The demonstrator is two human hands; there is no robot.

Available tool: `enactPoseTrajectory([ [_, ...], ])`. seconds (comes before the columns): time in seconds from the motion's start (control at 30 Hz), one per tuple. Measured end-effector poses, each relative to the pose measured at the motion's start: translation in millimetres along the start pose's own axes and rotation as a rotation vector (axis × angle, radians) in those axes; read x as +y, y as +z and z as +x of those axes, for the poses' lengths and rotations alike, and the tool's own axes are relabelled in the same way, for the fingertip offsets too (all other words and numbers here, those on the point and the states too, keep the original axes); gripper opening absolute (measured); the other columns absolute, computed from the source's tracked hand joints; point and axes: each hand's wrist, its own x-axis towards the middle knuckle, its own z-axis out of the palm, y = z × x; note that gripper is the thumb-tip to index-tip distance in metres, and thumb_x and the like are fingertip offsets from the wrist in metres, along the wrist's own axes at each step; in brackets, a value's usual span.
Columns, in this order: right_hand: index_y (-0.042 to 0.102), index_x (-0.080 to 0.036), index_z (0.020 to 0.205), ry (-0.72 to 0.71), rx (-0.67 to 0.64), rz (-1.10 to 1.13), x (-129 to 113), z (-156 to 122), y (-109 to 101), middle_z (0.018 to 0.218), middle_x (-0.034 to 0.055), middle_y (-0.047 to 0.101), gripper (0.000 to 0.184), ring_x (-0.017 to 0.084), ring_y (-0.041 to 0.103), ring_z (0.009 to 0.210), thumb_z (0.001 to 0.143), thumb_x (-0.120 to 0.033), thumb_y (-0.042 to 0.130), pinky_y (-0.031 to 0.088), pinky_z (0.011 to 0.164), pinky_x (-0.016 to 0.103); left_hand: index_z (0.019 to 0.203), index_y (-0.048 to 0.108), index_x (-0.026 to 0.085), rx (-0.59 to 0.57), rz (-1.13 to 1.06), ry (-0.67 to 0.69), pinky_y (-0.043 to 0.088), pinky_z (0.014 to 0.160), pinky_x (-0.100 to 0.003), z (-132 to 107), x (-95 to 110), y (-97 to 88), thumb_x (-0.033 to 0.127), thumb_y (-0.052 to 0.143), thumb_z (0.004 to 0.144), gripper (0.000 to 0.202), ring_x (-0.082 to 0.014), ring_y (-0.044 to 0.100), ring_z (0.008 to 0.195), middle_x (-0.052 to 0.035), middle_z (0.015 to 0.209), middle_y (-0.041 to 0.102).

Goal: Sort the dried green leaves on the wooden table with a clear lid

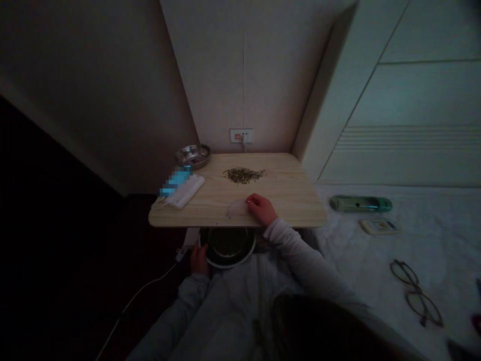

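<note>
My right hand [261,208] rests on the near part of the small wooden table [296,200], fingers curled and closed, touching a pale thin sheet or scraper [236,208]; what it grips is hard to make out. My left hand [199,259] is below the table's front edge, wrapped on the rim of a dark round bowl [227,246] held just under the edge. A heap of small dark seeds or grains [243,174] lies in the middle of the table, beyond my right hand.
A metal dish [193,155] stands at the table's back left corner, with a white flat box [187,191] in front of it. A wall socket [241,135] sits behind. On the white bed at right lie a green case [361,203], a small card [379,226] and two pairs of glasses [415,293].
</note>
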Motion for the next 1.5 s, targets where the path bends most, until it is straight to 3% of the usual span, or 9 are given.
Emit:
enactPoseTrajectory([
  [0.37,0.050,-0.016,0.068,-0.011,-0.026,0.000,-4,-2,-2,0.051,-0.0032,0.047,0.016,0.007,0.042,0.050,0.063,-0.024,0.037,0.032,0.050,0.018,0.090,0.055,0.014,0.003,-0.046,-0.051,0.038,0.063,-0.024,3,-8,-1.3,0.022,0.049,0.055,0.036,-0.0147,0.050,0.070,-0.0038,0.074,0.057],
  [0.57,0.050,-0.016,0.066,-0.005,0.030,-0.044,-3,-1,-1,0.053,-0.0026,0.047,0.015,0.007,0.043,0.051,0.063,-0.025,0.038,0.031,0.050,0.018,0.082,0.057,0.014,-0.018,-0.036,-0.019,0.037,0.066,-0.025,3,-6,-0.7,0.020,0.048,0.055,0.029,-0.0156,0.050,0.073,-0.0043,0.073,0.056],
  [0.87,0.049,-0.015,0.064,-0.012,-0.005,-0.031,-5,-2,-2,0.054,-0.0029,0.048,0.014,0.007,0.042,0.052,0.062,-0.023,0.037,0.031,0.051,0.018,0.075,0.058,0.012,-0.002,-0.032,-0.025,0.038,0.063,-0.024,-2,2,0.7,0.020,0.047,0.055,0.024,-0.0150,0.050,0.071,-0.0053,0.073,0.057],
  [1.17,0.048,-0.015,0.064,-0.010,-0.011,-0.014,-4,-2,-2,0.051,-0.0035,0.046,0.014,0.006,0.041,0.049,0.063,-0.024,0.037,0.031,0.049,0.017,0.088,0.055,0.015,-0.008,-0.051,-0.035,0.038,0.064,-0.022,5,-11,-2.9,0.021,0.049,0.054,0.034,-0.0145,0.049,0.076,-0.0025,0.072,0.055],
  [1.5,0.050,-0.016,0.074,-0.028,0.013,-0.057,0,-1,-1,0.053,-0.0032,0.047,0.019,0.007,0.042,0.051,0.064,-0.026,0.037,0.031,0.050,0.018,0.091,0.054,0.015,-0.008,-0.055,-0.041,0.038,0.059,-0.021,6,-12,-2.7,0.022,0.049,0.054,0.038,-0.0119,0.049,0.066,-0.0019,0.071,0.057],
])
